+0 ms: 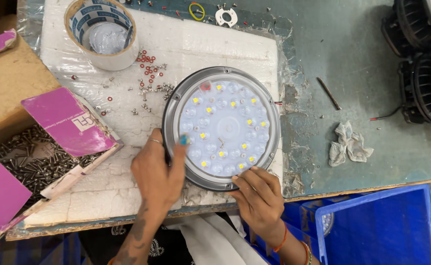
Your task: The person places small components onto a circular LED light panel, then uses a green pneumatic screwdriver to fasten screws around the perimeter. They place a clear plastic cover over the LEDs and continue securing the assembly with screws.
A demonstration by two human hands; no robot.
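Observation:
A round lamp [221, 127] with a grey metal rim and a clear lens plate over several small yellow light chips lies flat on a white foam sheet [186, 49]. My left hand [157, 169] rests on the lamp's left rim, its index finger reaching onto the lens. My right hand [258, 195] presses its fingers on the lamp's lower front rim. A small screw [221, 143] lies near the lens centre. Neither hand holds a tool.
Loose screws and red washers [149, 81] lie scattered on the foam behind the lamp. A tape roll [102, 32] stands at the back left. An open carton of screws [29, 157] sits at left. A crumpled cloth [349, 143], dark lamp housings [424, 73] and a blue bin [382, 228] are at right.

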